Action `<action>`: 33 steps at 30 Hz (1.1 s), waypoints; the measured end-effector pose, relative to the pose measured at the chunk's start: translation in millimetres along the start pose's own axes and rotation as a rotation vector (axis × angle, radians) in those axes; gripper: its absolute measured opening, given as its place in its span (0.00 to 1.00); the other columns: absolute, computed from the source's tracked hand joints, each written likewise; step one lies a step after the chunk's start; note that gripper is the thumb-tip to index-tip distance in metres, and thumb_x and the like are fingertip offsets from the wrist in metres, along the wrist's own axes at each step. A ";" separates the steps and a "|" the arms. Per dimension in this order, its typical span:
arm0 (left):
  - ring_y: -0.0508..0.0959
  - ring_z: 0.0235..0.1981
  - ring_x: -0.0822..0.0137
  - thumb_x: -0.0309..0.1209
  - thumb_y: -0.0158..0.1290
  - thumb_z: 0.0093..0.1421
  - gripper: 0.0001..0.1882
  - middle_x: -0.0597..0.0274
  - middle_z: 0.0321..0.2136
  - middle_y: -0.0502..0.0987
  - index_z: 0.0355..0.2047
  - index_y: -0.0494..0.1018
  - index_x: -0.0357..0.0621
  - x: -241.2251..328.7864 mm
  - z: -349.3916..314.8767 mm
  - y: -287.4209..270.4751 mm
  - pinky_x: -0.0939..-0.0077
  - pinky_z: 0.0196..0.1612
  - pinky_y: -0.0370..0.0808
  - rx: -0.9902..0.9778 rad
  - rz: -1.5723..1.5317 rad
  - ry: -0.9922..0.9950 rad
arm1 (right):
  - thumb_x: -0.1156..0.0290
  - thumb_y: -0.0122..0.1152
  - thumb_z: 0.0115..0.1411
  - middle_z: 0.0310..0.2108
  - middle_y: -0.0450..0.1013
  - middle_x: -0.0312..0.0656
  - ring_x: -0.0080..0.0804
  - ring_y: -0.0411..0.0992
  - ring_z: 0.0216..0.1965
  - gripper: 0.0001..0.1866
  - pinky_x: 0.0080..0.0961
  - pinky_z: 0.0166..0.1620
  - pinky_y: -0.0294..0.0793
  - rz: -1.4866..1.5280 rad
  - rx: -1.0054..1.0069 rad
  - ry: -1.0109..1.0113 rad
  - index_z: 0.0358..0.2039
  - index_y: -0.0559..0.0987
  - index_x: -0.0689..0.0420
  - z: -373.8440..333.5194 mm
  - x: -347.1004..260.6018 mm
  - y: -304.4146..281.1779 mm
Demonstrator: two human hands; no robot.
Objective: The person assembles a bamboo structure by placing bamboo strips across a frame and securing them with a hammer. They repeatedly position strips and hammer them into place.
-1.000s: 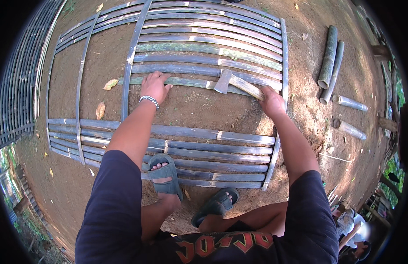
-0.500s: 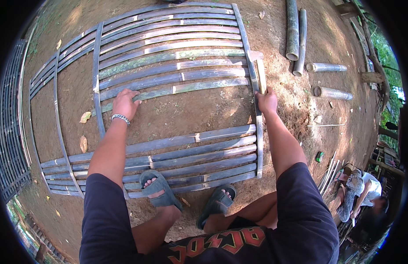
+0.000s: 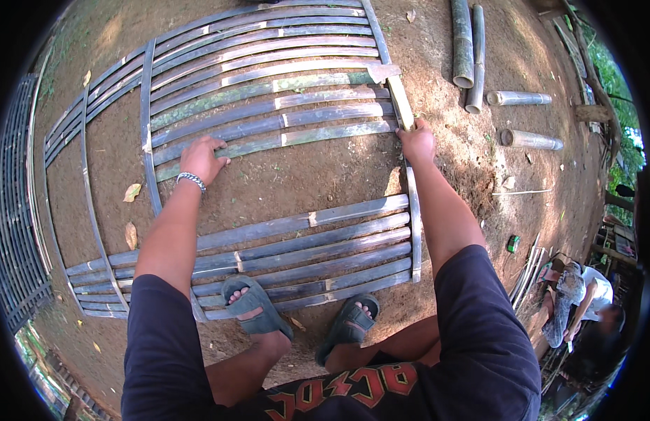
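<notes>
Below me lies a flat frame of bamboo slats, fixed across narrow bamboo crosspieces (image 3: 148,105). My left hand (image 3: 201,160) is on the nearest slat of the upper group, a greenish bamboo slat (image 3: 307,137), its thumb and fingers on either edge. In my right hand (image 3: 417,142) is the pale wooden handle of a hatchet (image 3: 384,73). Its flat head lies over the right crosspiece (image 3: 377,31), near the slat ends. A lower group of bamboo slats (image 3: 304,247) runs across nearer my feet, beyond a wide gap of bare soil.
My sandalled feet (image 3: 258,309) are at the near slats. Cut bamboo poles (image 3: 462,49) and short bamboo pieces (image 3: 532,139) lie to the right. Another slatted panel (image 3: 20,203) is at far left. A person (image 3: 584,295) sits at lower right by thin strips (image 3: 527,277).
My right hand and the hatchet have moved up and slightly left, the head now over the crosspiece and slat ends. My left hand stays on the slat.
</notes>
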State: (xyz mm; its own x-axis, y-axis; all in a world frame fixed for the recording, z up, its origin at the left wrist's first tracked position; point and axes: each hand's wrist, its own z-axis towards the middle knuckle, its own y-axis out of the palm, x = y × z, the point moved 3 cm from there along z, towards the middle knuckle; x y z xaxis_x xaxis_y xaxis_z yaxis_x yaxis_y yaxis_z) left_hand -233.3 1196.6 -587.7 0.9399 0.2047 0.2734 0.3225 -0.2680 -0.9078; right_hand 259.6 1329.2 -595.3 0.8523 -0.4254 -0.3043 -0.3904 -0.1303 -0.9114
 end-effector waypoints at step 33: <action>0.76 0.55 0.55 0.41 0.68 0.55 0.21 0.61 0.48 0.80 0.48 0.83 0.50 -2.6 -11.5 8.7 0.56 0.60 0.70 0.133 -0.035 0.029 | 0.64 0.72 0.55 0.40 0.84 0.49 0.48 0.81 0.42 0.20 0.42 0.49 0.76 0.107 0.036 -0.053 0.48 0.83 0.56 3.7 5.2 9.2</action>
State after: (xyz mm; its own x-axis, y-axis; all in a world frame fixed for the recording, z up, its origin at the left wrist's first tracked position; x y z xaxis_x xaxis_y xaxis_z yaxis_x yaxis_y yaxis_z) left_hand -231.6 1182.9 -592.6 0.9319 0.1838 0.3127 0.3388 -0.1335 -0.9313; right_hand 261.7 1329.2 -606.3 0.8240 -0.3868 -0.4140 -0.4684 -0.0541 -0.8819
